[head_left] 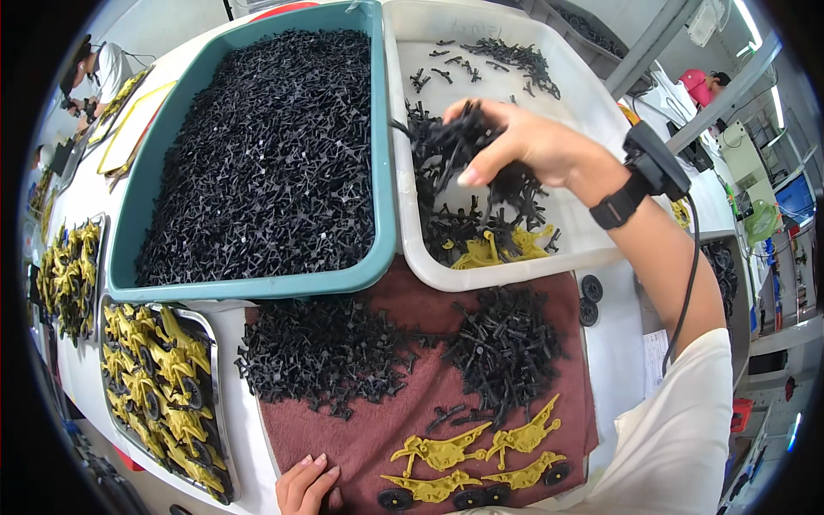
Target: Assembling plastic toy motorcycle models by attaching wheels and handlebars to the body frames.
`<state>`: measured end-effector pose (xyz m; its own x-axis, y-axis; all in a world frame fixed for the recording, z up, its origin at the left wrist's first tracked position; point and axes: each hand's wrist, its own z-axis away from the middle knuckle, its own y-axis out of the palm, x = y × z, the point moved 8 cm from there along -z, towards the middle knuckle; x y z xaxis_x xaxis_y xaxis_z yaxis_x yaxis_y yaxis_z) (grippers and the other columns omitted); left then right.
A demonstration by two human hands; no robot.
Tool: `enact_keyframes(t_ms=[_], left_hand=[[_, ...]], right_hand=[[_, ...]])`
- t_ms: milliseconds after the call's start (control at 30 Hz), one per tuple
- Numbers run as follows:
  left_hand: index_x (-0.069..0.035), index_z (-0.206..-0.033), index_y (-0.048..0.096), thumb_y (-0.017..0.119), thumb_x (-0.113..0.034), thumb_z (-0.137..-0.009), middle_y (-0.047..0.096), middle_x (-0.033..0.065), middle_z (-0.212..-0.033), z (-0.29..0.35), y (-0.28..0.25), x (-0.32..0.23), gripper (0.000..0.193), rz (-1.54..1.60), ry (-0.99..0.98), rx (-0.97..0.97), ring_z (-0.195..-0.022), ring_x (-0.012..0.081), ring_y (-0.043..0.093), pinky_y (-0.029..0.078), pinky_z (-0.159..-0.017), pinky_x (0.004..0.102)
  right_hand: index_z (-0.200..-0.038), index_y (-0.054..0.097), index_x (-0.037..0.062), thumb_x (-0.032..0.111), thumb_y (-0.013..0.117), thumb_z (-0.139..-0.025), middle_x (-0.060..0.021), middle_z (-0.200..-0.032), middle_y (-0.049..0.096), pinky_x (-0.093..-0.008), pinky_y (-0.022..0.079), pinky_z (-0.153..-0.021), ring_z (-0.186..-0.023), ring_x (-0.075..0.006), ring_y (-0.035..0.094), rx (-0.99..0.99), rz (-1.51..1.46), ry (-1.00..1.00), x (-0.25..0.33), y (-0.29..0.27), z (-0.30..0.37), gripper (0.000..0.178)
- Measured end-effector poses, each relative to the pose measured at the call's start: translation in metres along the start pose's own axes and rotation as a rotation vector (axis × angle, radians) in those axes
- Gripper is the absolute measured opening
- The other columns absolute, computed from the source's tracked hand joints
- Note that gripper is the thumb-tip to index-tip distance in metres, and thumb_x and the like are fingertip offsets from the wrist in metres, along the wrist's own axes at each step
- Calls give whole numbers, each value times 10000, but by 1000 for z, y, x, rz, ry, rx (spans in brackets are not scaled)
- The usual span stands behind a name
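Note:
My right hand (536, 142) is over the white bin (592, 129), its fingers closed around a clump of small black plastic parts (459, 137). Beneath it more black parts lie in the bin, with a few yellow pieces (489, 251) at its near end. My left hand (305, 485) rests on the near left edge of the maroon cloth (369, 438), fingers laid out and holding nothing. To its right lie several yellow toy motorcycle body pieces (442, 451) and black wheels (469, 498). Farther back on the cloth sit two heaps of black parts, a left one (322, 352) and a right one (506, 348).
A teal bin (249, 289) full of small black parts stands at the back left. Metal trays hold yellow toy motorcycles (159, 386) on the left. Two loose wheels (590, 299) lie right of the cloth. A cabled device (657, 159) is strapped to my right wrist. Other people work farther off.

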<state>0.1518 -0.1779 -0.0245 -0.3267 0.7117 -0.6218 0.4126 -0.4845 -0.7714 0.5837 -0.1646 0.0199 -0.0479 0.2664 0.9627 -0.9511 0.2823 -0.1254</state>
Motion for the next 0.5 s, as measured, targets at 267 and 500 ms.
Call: enact_keyframes(t_ms=[267, 500], left_hand=[[-48, -1083, 687, 639, 87, -778, 648, 125, -1175, 3, 1, 1, 337, 9, 37, -36, -1131, 329, 591, 447, -980, 410], [-33, -1129, 660, 633, 60, -798, 620, 146, -1219, 4, 0, -5, 345, 10, 57, -21, -1163, 353, 562, 437, -990, 421]], right_hand=[[-1345, 458, 92, -11, 689, -716, -58, -973, 607, -285, 531, -737, -818, -143, 635, -201, -29, -106, 40, -35, 43, 678], [-1380, 426, 67, 14, 668, -694, -112, -968, 608, -401, 584, -630, -834, -200, 638, -305, -108, -127, 40, -36, 91, 729]])
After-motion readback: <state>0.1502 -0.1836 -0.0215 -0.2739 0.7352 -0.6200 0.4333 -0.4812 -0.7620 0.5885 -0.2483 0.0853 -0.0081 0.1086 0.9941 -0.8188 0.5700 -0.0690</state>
